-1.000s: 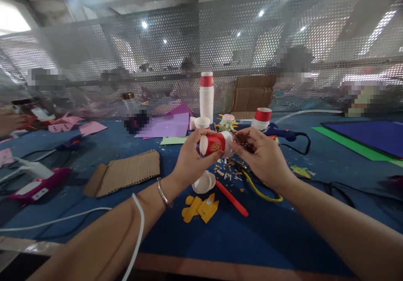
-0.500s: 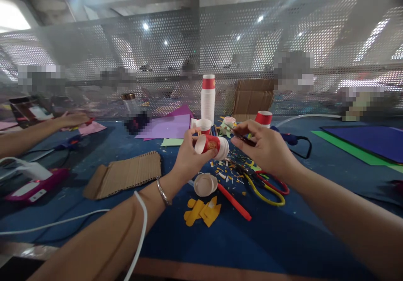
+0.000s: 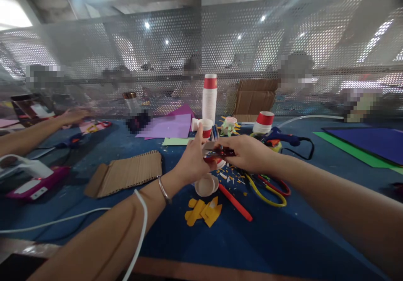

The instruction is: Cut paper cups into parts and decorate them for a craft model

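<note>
My left hand [image 3: 194, 157] is wrapped round a red and white paper cup [image 3: 221, 162], mostly hidden by my fingers. Across it, my right hand [image 3: 245, 152] grips a dark, thin tool [image 3: 223, 152] whose tip reaches the cup; its exact kind is unclear. Below lie cut cup bottoms [image 3: 205, 185], yellow paper pieces [image 3: 201, 212] and a red marker [image 3: 236, 203]. Scissors with yellow and red handles [image 3: 267, 193] rest beside small paper scraps.
Behind my hands stands a tall cup stack [image 3: 210, 100]. A glue gun [image 3: 283, 138] lies at the right, corrugated cardboard [image 3: 132, 173] at the left. Another person's hand [image 3: 74, 116] is at the far left. A white cable [image 3: 143, 226] crosses my left forearm.
My right hand has moved left and down, bringing the dark tool onto the cup. The cup is now mostly covered by my hands. The other person's hand has shifted slightly left.
</note>
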The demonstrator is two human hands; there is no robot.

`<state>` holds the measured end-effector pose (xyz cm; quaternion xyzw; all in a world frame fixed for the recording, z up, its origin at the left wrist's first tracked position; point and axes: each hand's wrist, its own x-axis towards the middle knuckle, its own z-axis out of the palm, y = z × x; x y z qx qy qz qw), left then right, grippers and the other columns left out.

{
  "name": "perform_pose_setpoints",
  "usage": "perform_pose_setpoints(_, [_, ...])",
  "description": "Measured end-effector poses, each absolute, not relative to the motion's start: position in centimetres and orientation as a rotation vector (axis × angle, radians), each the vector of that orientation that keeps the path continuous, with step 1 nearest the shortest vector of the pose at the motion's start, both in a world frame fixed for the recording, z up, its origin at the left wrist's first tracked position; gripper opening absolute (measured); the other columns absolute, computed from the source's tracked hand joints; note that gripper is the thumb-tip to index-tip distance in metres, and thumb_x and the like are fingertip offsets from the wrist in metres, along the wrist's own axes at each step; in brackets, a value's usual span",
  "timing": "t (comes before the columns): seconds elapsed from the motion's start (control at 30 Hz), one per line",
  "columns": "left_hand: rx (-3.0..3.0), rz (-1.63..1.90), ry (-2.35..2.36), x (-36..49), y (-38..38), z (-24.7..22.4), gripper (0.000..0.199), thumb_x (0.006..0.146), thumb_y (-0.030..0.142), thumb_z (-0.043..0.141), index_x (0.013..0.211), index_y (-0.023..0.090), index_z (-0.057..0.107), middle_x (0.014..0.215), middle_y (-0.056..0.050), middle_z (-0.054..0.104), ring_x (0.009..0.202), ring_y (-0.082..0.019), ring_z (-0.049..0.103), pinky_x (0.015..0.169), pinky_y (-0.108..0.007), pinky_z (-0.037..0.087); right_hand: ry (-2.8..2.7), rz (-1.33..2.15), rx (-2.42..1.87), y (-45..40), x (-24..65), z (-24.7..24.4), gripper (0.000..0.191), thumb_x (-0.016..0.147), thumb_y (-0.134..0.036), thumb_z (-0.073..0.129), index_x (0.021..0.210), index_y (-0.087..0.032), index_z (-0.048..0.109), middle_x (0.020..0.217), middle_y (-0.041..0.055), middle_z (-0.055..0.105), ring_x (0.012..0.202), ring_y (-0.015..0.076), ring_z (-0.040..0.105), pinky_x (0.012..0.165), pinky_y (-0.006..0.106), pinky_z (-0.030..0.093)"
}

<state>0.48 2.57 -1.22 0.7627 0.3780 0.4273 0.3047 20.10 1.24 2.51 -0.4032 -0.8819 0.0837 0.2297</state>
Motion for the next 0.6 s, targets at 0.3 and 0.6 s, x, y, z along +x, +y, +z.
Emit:
perform_pose_setpoints(0.3, [1.550,1.235,1.106,-0.8,3.8,-0.8,0.097,0.055,0.008,0.074,0.146,0.021,0.040,0.116,-0.010,0.064,0.104,-0.026,0.058,0.093,-0.042,0.044,-2.317,0.239,-1.135,2.5,21.0,1.2,0.010,0.083,-0.018,0.060,0.080,-0.024,0.067,0.069,-0.0007,0.068,0.061,0.0158,0.060,0.059,0.030,0.044])
perform_pose_setpoints(0.6, [1.264,1.470,1.134,-1.2,3.7,0.3,0.060,0.070,0.004,0.061,0.127,0.016,0.047,0.095,-0.004,0.062,0.080,-0.014,0.055,0.079,-0.030,0.046,-1.771,-0.170,-1.653,8.1,29.4,8.0,0.020,0.088,-0.027,0.067,0.093,-0.009,0.073,0.086,0.0125,0.073,0.072,0.0154,0.059,0.066,0.035,0.035])
